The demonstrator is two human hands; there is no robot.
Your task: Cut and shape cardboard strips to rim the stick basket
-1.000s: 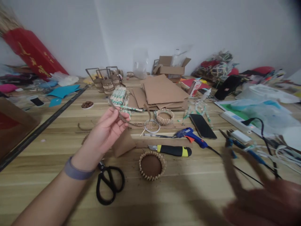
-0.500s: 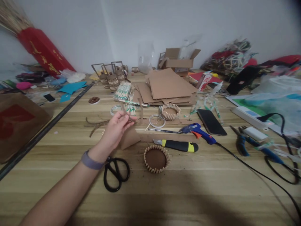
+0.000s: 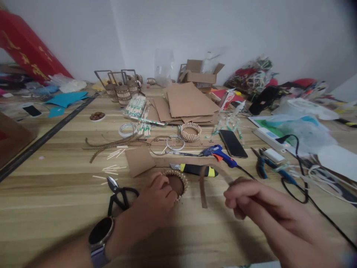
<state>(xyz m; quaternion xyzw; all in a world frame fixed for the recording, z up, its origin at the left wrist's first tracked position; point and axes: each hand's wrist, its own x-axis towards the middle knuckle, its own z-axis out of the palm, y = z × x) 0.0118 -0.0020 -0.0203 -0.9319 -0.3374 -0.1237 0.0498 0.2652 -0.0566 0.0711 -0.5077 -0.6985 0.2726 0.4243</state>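
Note:
My left hand (image 3: 157,197), with a watch on its wrist, is closed over the left side of a small round basket (image 3: 184,186) of short wooden sticks around a brown base. Its fingers cover that part of the rim. To the right, my right hand (image 3: 259,208) pinches a thin brown strip (image 3: 203,190), which bends over and hangs beside the basket without touching it. Black-handled scissors (image 3: 122,197) lie by my left wrist. Just beyond the basket rest a yellow-and-black utility knife (image 3: 192,169) and a square of brown cardboard (image 3: 139,160).
A blue glue gun (image 3: 220,153) with its cord and a phone (image 3: 232,143) lie right of centre. Farther back are a second stick ring (image 3: 191,132), stacked cardboard (image 3: 191,102) and several lidded baskets (image 3: 122,93). Pliers (image 3: 262,167) and a power strip (image 3: 269,139) are at right.
My left hand has come down from the strips onto the near basket. My right hand has entered from the right and now holds a brown strip. The view has shifted right.

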